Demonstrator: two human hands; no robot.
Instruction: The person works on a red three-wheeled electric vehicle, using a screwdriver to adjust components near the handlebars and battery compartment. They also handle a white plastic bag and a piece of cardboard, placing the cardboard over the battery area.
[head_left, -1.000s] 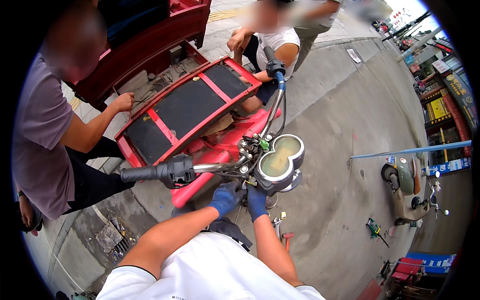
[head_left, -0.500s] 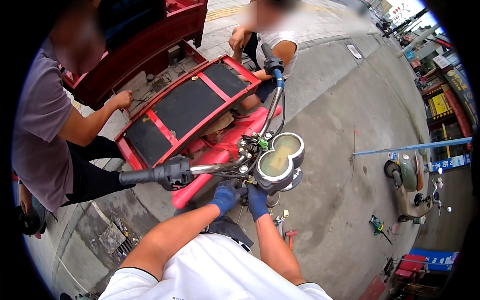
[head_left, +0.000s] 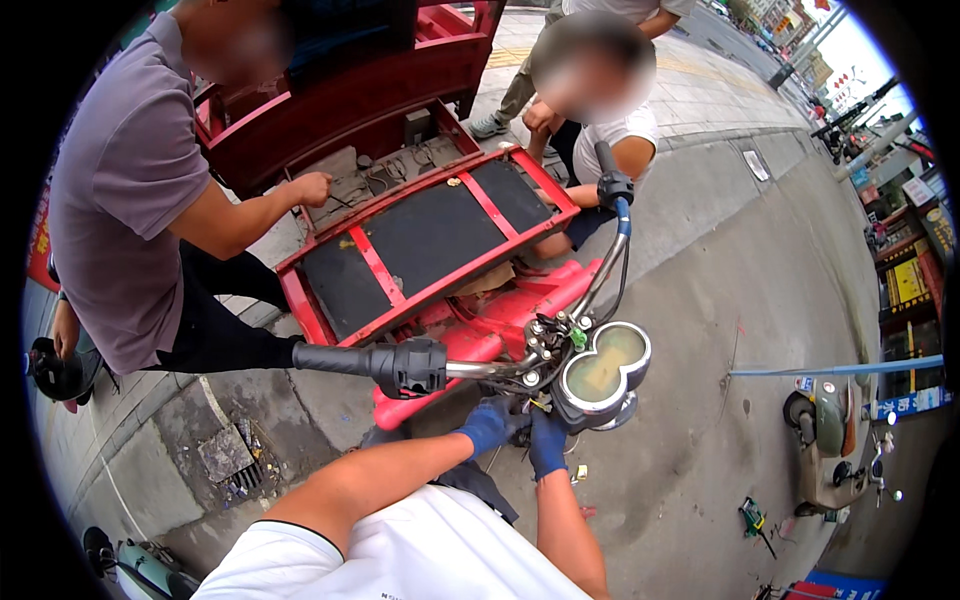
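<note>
My blue-gloved left hand (head_left: 488,424) is closed at the front of a red tricycle, below the handlebar (head_left: 480,370), against a small dark part. Beside it, my right hand (head_left: 547,445), gloved in blue too, reaches up under the round twin gauge cluster (head_left: 606,374) with bent fingers. Thin wires (head_left: 541,404) show just above the hands. What either hand grips is hidden by the fingers and the gauges. A black rubber grip (head_left: 335,356) sticks out to the left, and a green connector (head_left: 579,338) sits at the handlebar clamp.
A person in a grey-purple shirt (head_left: 135,190) stands left of the red seat frame (head_left: 375,268). Another person in white (head_left: 620,140) crouches behind it, with a third beyond. A parked scooter (head_left: 830,440), a green tool (head_left: 753,517) and a drain grate (head_left: 247,478) are around.
The view has shifted, so the tricycle and people appear farther right and lower. Both my hands stay under the gauges. The third person's legs have come into view at the back.
</note>
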